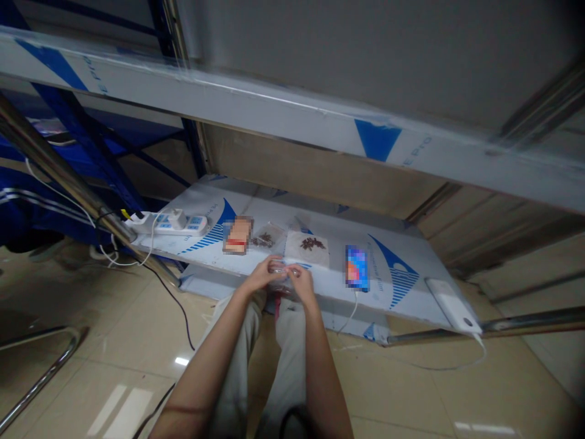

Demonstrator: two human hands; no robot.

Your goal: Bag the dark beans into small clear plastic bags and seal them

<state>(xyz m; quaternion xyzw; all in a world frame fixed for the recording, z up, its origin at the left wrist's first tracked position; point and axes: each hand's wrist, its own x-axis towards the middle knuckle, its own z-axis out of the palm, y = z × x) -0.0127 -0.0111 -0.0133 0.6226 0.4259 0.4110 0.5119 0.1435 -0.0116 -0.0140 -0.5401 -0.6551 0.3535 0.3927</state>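
My left hand (pixel 261 274) and my right hand (pixel 301 281) are close together at the front edge of the low shelf (pixel 338 222). Their fingers pinch a small clear plastic bag (pixel 278 285), partly hidden by the hands. Just beyond them a white sheet (pixel 296 258) bears a little heap of dark brown pieces (pixel 312 244), too small to name. To its left lies another clear bag (pixel 274 229) with similar brown bits inside.
A blurred tan packet (pixel 238 235) lies left of the bags, with a white power strip (pixel 183 225) farther left. On the right are a lit phone (pixel 358 268) on a cable and a long white device (pixel 453 305). An upper shelf edge (pixel 274 103) crosses above.
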